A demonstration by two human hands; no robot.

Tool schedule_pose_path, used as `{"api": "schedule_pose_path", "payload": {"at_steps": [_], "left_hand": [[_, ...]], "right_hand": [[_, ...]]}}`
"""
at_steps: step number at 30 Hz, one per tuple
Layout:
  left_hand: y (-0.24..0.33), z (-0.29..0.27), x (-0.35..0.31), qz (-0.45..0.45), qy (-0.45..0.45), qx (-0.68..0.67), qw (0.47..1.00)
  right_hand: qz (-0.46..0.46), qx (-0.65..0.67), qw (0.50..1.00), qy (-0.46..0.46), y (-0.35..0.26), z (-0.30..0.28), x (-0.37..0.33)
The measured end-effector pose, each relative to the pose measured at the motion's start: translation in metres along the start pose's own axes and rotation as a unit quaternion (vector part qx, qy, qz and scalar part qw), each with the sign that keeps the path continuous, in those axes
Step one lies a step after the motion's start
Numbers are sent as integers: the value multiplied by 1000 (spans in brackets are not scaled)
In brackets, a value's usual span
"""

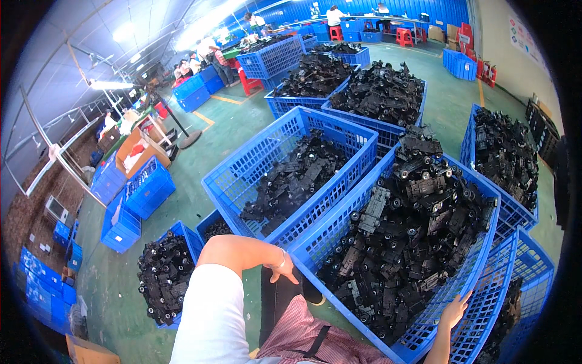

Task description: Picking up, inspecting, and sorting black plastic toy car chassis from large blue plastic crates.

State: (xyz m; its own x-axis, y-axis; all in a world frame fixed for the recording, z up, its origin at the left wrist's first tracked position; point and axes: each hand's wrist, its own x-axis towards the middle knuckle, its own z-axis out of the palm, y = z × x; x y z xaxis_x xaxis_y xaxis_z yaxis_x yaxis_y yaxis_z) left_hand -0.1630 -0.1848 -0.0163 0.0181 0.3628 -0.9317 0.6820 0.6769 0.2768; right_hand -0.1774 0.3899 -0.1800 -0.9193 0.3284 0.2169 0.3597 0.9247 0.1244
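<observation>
A large blue plastic crate [339, 306] stands right in front of me, heaped with black toy-car chassis [394, 255] that have small wheels. My left hand [282, 268] hangs beside its left corner, with fingers apart and pointing down, and nothing shows in them. A band circles that wrist. On the right side, my right hand [453, 312] rests at the crate's rim, fingers stretched out toward the neighbouring crate. Just beyond, a second blue crate [233, 176] is partly filled with similar black chassis [300, 176].
More filled crates stand close by: two behind, one at far right [503, 209], one at lower left [189, 239]. Nested blue crates [536, 267] press against the right side. A stand with a round base [191, 139] is on the green floor. People work at distant tables.
</observation>
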Motion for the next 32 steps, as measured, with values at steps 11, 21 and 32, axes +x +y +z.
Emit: {"api": "schedule_pose_path", "payload": {"at_steps": [11, 21, 32], "left_hand": [[-5, 3, 5, -14, -14, -20, 1000], [-19, 13, 14, 8, -5, 19, 1000], [-30, 26, 35, -25, -27, -41, 998]], "right_hand": [[10, -6, 1000, -20, -1, -7, -1], [10, -7, 1000, -26, -7, -11, 2], [23, 31, 999, -13, -2, 2, 0]]}}
